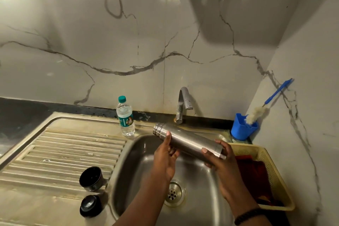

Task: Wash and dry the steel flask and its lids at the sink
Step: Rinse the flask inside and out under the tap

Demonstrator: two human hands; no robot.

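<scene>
The steel flask (189,140) lies nearly level above the sink basin (146,161), its open threaded mouth pointing up-left toward the tap. My left hand (166,159) holds it from below near the mouth, fingers curled round the body. My right hand (218,161) grips the base end. Two lids stand on the drainboard left of the basin: a dark cup-shaped lid (91,178) and, nearer to me, a black stopper lid (90,206).
A tap (183,104) stands behind the basin, with no water running. A plastic water bottle (125,116) stands at the sink's back rim. A blue holder (243,127) with a bottle brush (256,113) is at the back right. A yellow basket (271,174) holds a red cloth.
</scene>
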